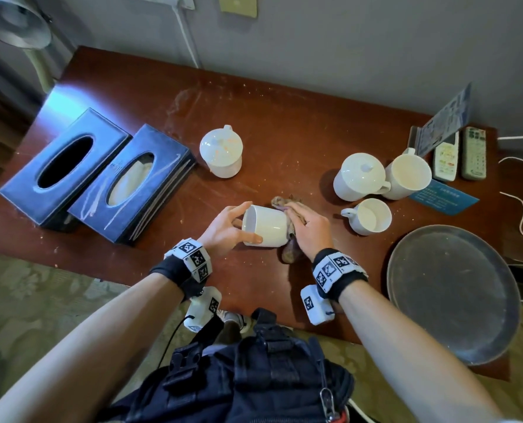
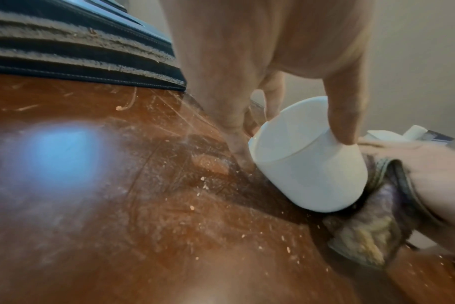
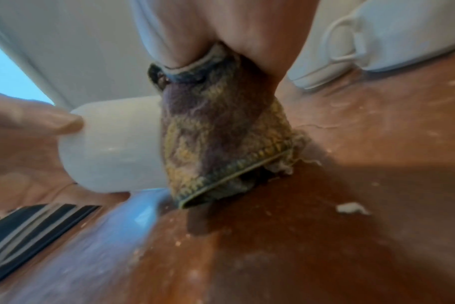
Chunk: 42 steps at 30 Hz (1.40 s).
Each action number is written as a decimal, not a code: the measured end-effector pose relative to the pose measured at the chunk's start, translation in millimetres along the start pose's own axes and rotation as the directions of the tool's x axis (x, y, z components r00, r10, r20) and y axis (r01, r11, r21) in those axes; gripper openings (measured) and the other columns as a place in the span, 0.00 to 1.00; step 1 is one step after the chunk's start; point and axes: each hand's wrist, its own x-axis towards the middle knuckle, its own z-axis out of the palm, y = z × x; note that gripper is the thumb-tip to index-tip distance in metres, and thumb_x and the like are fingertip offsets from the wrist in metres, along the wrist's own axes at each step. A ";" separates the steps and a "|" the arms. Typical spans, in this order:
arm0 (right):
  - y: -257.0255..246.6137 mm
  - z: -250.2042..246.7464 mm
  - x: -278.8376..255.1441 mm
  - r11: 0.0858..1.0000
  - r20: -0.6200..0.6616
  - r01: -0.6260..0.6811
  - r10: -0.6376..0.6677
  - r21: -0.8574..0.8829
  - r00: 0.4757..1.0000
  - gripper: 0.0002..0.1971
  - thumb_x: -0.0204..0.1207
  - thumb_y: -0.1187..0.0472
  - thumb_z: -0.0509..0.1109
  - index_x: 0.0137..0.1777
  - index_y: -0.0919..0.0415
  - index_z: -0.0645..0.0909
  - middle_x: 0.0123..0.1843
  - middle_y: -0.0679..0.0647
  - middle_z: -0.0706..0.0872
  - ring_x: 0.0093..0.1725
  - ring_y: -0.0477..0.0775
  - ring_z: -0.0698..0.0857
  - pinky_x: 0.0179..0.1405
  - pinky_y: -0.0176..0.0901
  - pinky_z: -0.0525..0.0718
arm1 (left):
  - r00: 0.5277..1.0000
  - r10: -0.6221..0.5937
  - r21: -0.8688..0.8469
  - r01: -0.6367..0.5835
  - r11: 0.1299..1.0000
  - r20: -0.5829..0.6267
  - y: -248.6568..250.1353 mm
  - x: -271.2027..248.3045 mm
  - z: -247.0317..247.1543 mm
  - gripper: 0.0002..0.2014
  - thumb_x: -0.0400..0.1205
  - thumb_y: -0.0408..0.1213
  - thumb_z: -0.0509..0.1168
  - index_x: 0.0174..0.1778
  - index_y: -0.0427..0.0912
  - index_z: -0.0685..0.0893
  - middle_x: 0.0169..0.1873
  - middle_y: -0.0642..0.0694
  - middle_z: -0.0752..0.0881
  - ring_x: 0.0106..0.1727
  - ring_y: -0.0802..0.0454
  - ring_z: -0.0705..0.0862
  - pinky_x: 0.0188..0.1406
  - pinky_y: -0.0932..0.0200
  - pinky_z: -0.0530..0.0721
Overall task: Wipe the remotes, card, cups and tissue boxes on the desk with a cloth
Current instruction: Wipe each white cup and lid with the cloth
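Note:
My left hand (image 1: 232, 222) grips a white cup (image 1: 266, 225) tipped on its side over the middle of the desk, mouth toward the left. In the left wrist view the same cup (image 2: 309, 170) hangs just above the wood under my fingers (image 2: 343, 115). My right hand (image 1: 309, 228) presses a brown and yellow cloth (image 3: 216, 135) against the cup's base end (image 3: 112, 152). Two dark tissue boxes (image 1: 61, 169) (image 1: 131, 184) lie at the left. Three more cups (image 1: 358, 177) (image 1: 406, 175) (image 1: 370, 216) stand at the right, another lidded one (image 1: 222, 151) behind. Two remotes (image 1: 445, 158) (image 1: 474, 154) and a blue card (image 1: 445, 196) lie far right.
A round grey tray (image 1: 449, 291) overhangs the desk's right front corner. A standing leaflet holder (image 1: 445, 120) is behind the remotes. White cables (image 1: 521, 215) run off the right edge. Crumbs and dust streaks cover the brown desk (image 1: 284, 117). A lamp (image 1: 15, 22) stands at back left.

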 end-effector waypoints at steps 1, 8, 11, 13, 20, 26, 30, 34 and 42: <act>2.3 -1.6 0.8 0.999 0.006 -0.034 0.034 0.016 0.999 0.11 0.83 0.63 0.68 0.59 0.58 0.89 0.61 0.47 0.88 0.62 0.41 0.81 0.58 0.10 0.62 | 0.999 -0.014 -0.008 0.014 1.000 0.030 -0.6 0.9 -1.9 0.45 0.73 0.26 0.77 0.85 0.47 0.64 0.67 0.47 0.77 0.65 0.44 0.81 0.65 0.45 0.84; -0.1 8.1 -0.9 0.990 0.030 -0.107 0.105 0.094 0.994 0.11 0.83 0.62 0.68 0.61 0.56 0.89 0.63 0.43 0.86 0.67 0.42 0.81 0.64 0.18 0.68 | 0.983 -0.132 -0.126 0.148 0.981 0.125 -2.9 0.8 -11.6 0.40 0.80 0.37 0.74 0.85 0.59 0.62 0.63 0.44 0.86 0.64 0.44 0.84 0.67 0.43 0.83; -19.9 15.3 -3.4 0.998 0.072 0.045 -0.048 0.041 0.996 0.11 0.83 0.59 0.67 0.58 0.48 0.89 0.65 0.39 0.85 0.65 0.37 0.80 0.69 0.30 0.73 | 0.987 -0.130 -0.163 0.144 0.976 0.096 -4.6 3.7 -8.2 0.39 0.79 0.40 0.76 0.84 0.55 0.64 0.57 0.44 0.87 0.60 0.45 0.86 0.65 0.44 0.84; -23.7 20.8 -11.2 0.984 0.126 0.176 -0.171 -0.031 0.977 0.12 0.82 0.56 0.69 0.62 0.48 0.88 0.71 0.47 0.83 0.69 0.41 0.80 0.72 0.32 0.72 | 0.988 -0.120 -0.154 0.134 0.979 0.100 -4.2 2.8 -4.8 0.38 0.75 0.38 0.79 0.81 0.50 0.71 0.46 0.44 0.86 0.50 0.47 0.88 0.61 0.47 0.86; 6.2 -7.3 -9.0 0.997 0.107 -0.051 0.057 -0.056 0.993 0.11 0.82 0.61 0.70 0.62 0.54 0.89 0.65 0.49 0.87 0.68 0.49 0.82 0.65 0.20 0.68 | 0.994 -0.074 0.001 0.074 0.997 0.087 -0.9 -1.4 -2.5 0.45 0.66 0.41 0.82 0.79 0.48 0.70 0.58 0.44 0.83 0.61 0.43 0.83 0.59 0.44 0.87; -1.6 -12.7 -15.4 0.989 0.053 -0.119 0.115 0.082 0.992 0.13 0.82 0.60 0.69 0.65 0.56 0.87 0.65 0.47 0.87 0.65 0.39 0.82 0.67 0.22 0.72 | 0.997 0.009 0.131 -0.019 0.991 0.074 8.5 2.0 -4.9 0.45 0.55 0.43 0.78 0.69 0.63 0.68 0.67 0.47 0.69 0.67 0.41 0.75 0.56 0.35 0.87; -12.5 -6.6 -13.4 0.980 0.006 -0.146 0.146 0.137 0.989 0.14 0.82 0.60 0.69 0.66 0.55 0.87 0.65 0.46 0.87 0.65 0.38 0.82 0.69 0.28 0.75 | 0.995 -0.011 0.168 -0.005 0.986 0.096 9.5 0.6 -5.5 0.42 0.58 0.39 0.77 0.63 0.73 0.67 0.66 0.46 0.68 0.67 0.39 0.74 0.54 0.33 0.88; -20.0 3.5 -13.4 0.986 -0.006 -0.128 0.129 0.103 0.992 0.14 0.83 0.60 0.68 0.66 0.53 0.86 0.67 0.47 0.86 0.69 0.43 0.81 0.71 0.30 0.74 | 0.994 -0.014 0.038 0.010 0.999 0.106 3.0 -1.4 -4.4 0.36 0.72 0.32 0.78 0.66 0.63 0.66 0.64 0.45 0.74 0.66 0.42 0.77 0.50 0.51 0.88; -36.7 21.4 -21.9 0.941 0.012 0.331 -0.331 -0.074 0.944 0.14 0.80 0.60 0.72 0.63 0.50 0.88 0.71 0.51 0.84 0.70 0.49 0.81 0.70 0.37 0.76 | 0.999 0.016 -0.003 -0.016 1.000 -0.034 3.9 -7.2 3.6 0.45 0.55 0.50 0.78 0.69 0.51 0.70 0.59 0.45 0.83 0.60 0.42 0.84 0.59 0.36 0.86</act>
